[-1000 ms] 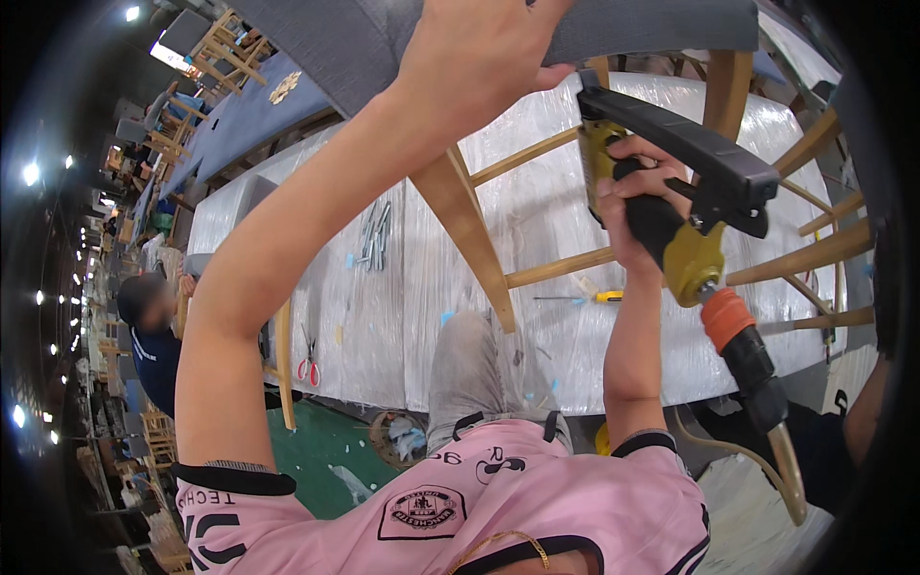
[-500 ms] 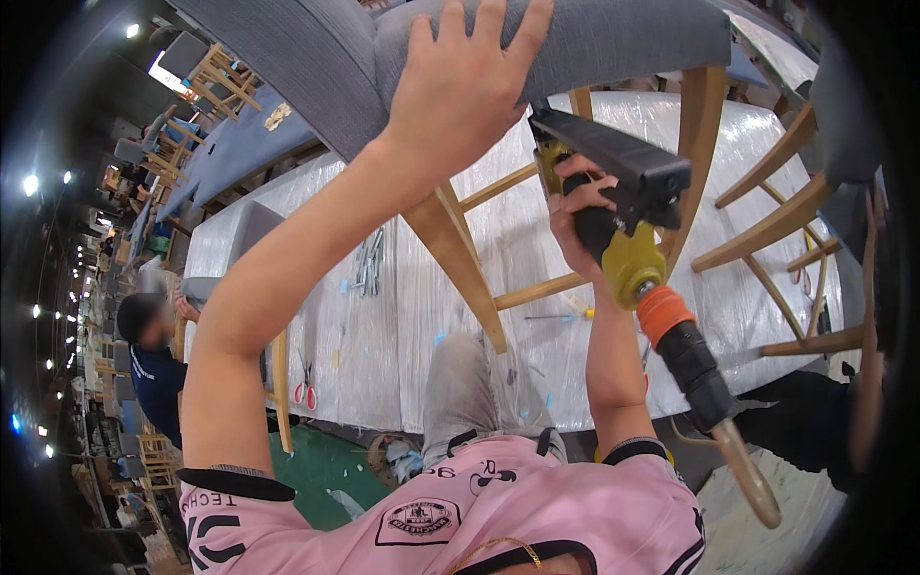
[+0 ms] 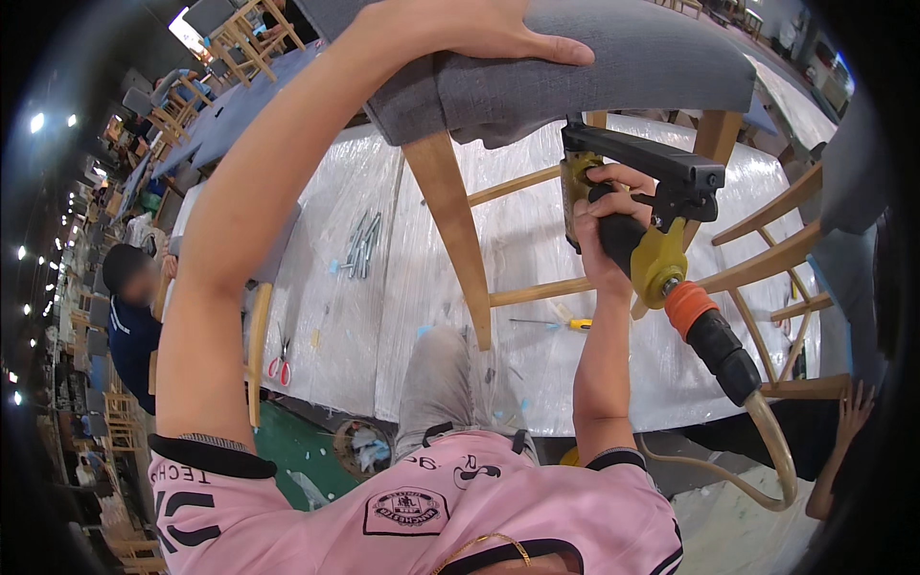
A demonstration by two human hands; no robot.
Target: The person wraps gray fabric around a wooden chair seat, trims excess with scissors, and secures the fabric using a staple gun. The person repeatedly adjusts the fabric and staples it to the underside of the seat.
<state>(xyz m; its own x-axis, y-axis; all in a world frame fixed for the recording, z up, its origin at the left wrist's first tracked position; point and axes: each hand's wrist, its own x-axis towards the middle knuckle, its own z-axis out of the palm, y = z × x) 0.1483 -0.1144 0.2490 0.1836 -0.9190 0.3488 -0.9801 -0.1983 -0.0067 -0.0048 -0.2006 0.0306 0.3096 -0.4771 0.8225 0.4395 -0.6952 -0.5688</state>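
Observation:
A chair with a grey upholstered seat [image 3: 661, 57] and wooden legs [image 3: 446, 220] stands tipped in front of me, and a loose flap of its fabric [image 3: 498, 125] hangs under the edge. My left hand [image 3: 479, 27] lies on top of the grey fabric, thumb stretched out flat; its other fingers are cut off by the upper edge. My right hand [image 3: 613, 216] is wrapped round the grip of a yellow and black air staple gun [image 3: 661, 259]. The gun's nose is close to the seat's lower edge; I cannot tell if it touches. An air hose [image 3: 781, 450] trails from the orange coupling.
On the plastic-wrapped table [image 3: 335, 316] lie several metal bolts [image 3: 361, 244], red-handled scissors [image 3: 279, 369] and a yellow screwdriver [image 3: 578, 324]. More chair legs [image 3: 767, 264] stick out at right, near another person's hand [image 3: 851, 414]. A co-worker [image 3: 132, 321] is at far left.
My left hand has moved up over the seat, with its fingers now out of view. The staple gun has shifted slightly right and down. The loose fabric flap has come into view.

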